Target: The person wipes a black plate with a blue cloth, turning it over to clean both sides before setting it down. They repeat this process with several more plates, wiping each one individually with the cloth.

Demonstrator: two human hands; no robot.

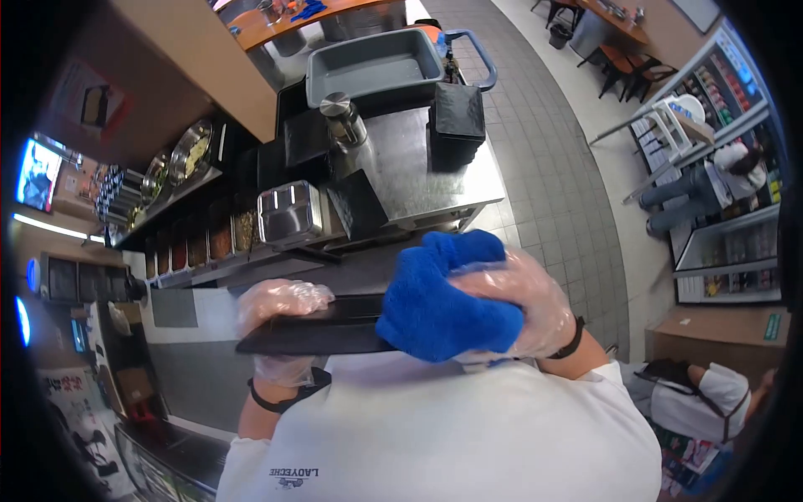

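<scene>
My left hand point(280, 308), in a clear plastic glove, grips the left end of a flat black tray point(314, 333) held in front of my chest. In a matching glove, my right hand point(523, 305) presses a thick blue cloth point(443, 301) onto the tray's right end. The cloth covers that part of the tray. Both wrists wear black bands.
A steel counter point(418, 167) ahead carries stacked black containers point(456, 125), a grey bus tub point(372, 67), a metal shaker point(343, 117) and a steel lidded pan point(288, 213). Food wells point(201, 243) run left. A person point(711, 188) crouches by drink fridges; another person point(703, 393) sits lower right.
</scene>
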